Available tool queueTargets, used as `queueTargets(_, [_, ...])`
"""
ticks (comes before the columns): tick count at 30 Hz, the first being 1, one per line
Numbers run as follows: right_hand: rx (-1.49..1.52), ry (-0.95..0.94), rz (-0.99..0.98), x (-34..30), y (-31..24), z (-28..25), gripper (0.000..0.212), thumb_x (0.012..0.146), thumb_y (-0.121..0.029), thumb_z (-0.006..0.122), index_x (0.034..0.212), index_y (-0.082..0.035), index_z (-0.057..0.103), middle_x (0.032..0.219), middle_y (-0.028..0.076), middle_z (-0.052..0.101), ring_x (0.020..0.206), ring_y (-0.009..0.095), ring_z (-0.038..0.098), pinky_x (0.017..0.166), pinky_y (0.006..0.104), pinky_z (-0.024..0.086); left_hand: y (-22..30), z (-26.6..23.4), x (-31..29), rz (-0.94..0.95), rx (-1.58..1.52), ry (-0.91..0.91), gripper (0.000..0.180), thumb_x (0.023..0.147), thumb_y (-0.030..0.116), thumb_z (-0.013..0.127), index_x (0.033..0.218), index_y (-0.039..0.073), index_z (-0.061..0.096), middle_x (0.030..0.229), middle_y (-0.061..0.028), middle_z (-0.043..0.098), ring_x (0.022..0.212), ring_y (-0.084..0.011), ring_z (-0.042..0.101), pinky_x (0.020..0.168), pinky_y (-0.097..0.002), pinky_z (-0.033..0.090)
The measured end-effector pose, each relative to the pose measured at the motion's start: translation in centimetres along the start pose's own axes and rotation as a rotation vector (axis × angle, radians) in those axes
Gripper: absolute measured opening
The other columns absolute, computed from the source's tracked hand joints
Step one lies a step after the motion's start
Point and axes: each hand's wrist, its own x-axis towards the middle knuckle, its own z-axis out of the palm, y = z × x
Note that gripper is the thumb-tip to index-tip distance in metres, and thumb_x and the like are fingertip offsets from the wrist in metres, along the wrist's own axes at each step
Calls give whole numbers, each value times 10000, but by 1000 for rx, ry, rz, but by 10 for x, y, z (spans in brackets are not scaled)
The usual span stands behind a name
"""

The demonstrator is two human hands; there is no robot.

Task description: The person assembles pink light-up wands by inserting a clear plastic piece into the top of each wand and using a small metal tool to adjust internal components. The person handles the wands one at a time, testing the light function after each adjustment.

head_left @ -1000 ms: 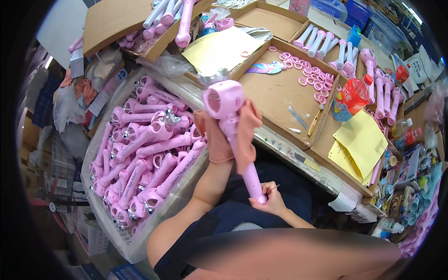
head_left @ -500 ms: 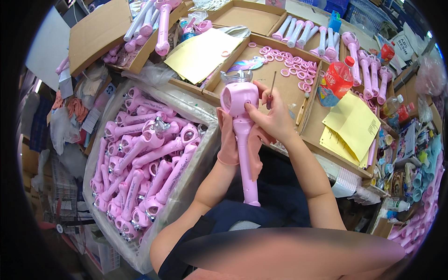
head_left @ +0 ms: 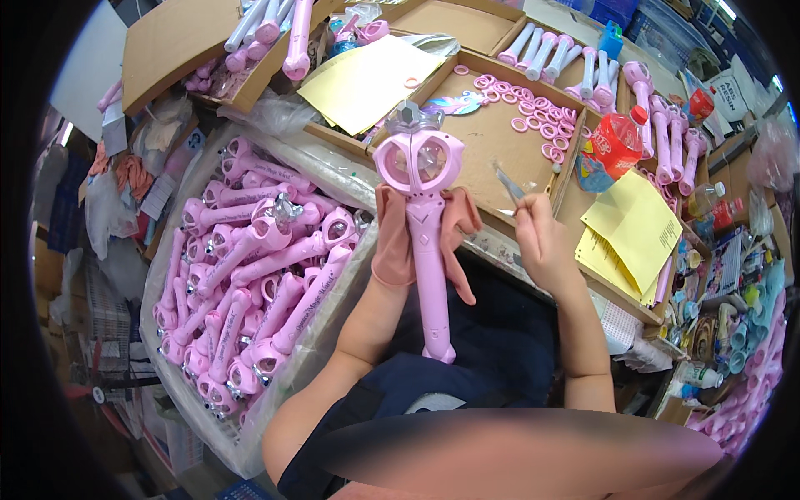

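A pink toy wand (head_left: 428,258) stands upright before me, its round openwork head facing me and a silvery crown-like piece (head_left: 413,119) on top. My left hand (head_left: 398,237), in a salmon-coloured glove, is closed round the wand just below the head. The glove's fingers show on the wand's far right side. Apart from the wand, to its right, my bare right hand (head_left: 540,237) is closed round a thin metal tool (head_left: 507,181). The tool's pale, tapering end points up and left over the cardboard tray; its handle is hidden in the fist, and its exact kind is unclear.
Left of me, a plastic-lined bin (head_left: 360,179) holds many similar pink wands. Ahead, a shallow cardboard tray (head_left: 475,143) contains loose pink rings (head_left: 546,129). Yellow papers (head_left: 629,221) and a red-labelled bottle (head_left: 612,146) lie to the right. More wand parts (head_left: 546,54) lie behind.
My right hand has moved from the wand's neck to the right and down, taking the tool along. The wand has turned, so its head now shows front-on.
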Motion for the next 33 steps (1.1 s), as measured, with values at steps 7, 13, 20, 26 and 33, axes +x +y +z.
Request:
queueTargets(7, [-443, 92, -418, -12, -49, -19, 105, 885, -178, 694, 921, -96, 639, 720, 71, 605, 631, 248, 641, 549, 365, 493, -4, -1, 2, -39, -18, -32, 577, 1054, 511, 379, 1106, -44, 527, 912, -187, 579, 767, -248, 577, 671, -318, 469])
queueTargets(13, [-573, 65, -531, -5, -62, -26, 110, 846, -154, 705, 894, -93, 628, 662, 43, 529, 596, 229, 608, 521, 357, 468, -3, -8, 0, -162, -117, -25, 598, 1029, 537, 431, 1152, -39, 535, 929, -172, 579, 775, -246, 582, 710, -341, 501])
queueTargets(20, [-696, 15, -635, 1, -73, -32, 124, 773, -118, 656, 876, -71, 603, 703, 48, 505, 644, 203, 600, 521, 340, 466, 7, -3, 0, -297, -321, -154, 599, 994, 536, 498, 1192, -28, 530, 921, -144, 590, 752, -219, 585, 602, -306, 513])
queueTargets(26, [-797, 41, -675, -6, -71, -21, 125, 778, -120, 642, 873, -69, 580, 715, 44, 494, 645, 185, 592, 532, 315, 475, -5, -27, -16, -320, 216, 6, 462, 1010, 399, 526, 1184, -29, 536, 978, -136, 625, 769, -214, 627, 561, -304, 538])
queueTargets(33, [-761, -41, -617, -9, -32, -7, 131, 863, -155, 642, 943, -55, 619, 751, 75, 547, 688, 215, 632, 584, 331, 505, -18, -43, -21, -404, 262, -29, 190, 908, 148, 627, 990, -17, 581, 938, -94, 589, 840, -181, 601, 645, -314, 545])
